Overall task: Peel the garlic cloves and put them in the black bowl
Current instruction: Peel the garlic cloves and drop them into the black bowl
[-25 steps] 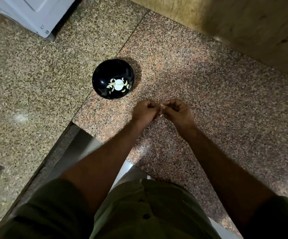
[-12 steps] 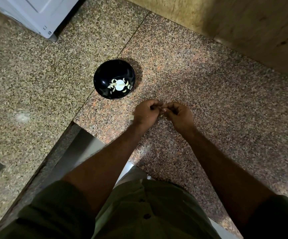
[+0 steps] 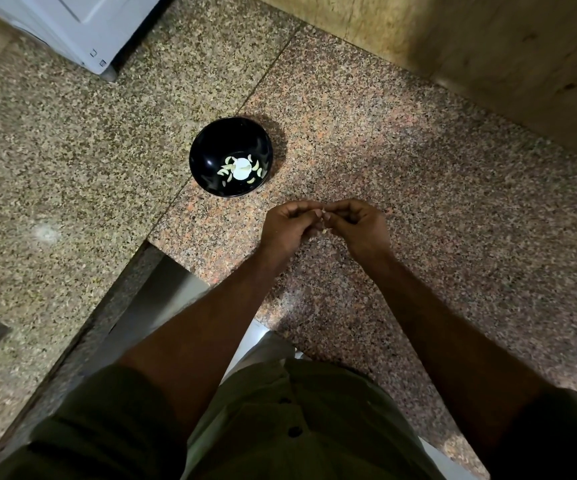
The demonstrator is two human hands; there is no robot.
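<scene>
The garlic clove (image 3: 324,212) was pinched between the fingertips of both hands, held just above the desk (image 3: 418,188) in front of the person, only a small pale sliver of it showing where the thumbs and forefingers met. The left hand (image 3: 289,226) had a tight grip, its fingers curled in round the clove from the left. The right hand (image 3: 358,225) met it from the other side with an equally narrow grip, fingers bent and thumb tip pressed to the clove. A further pale scrap (image 3: 325,231) showed just below the fingertips; whether it was skin or clove could not be told.

The black bowl (image 3: 211,161) stood on the speckled granite up and to the left of the hands, near them but apart. Inside it lay several peeled cloves (image 3: 257,166) scattered round a bright white patch at the bottom. A white appliance (image 3: 72,26) occupied the far left corner, and a tan wall (image 3: 488,46) ran along the far right.
</scene>
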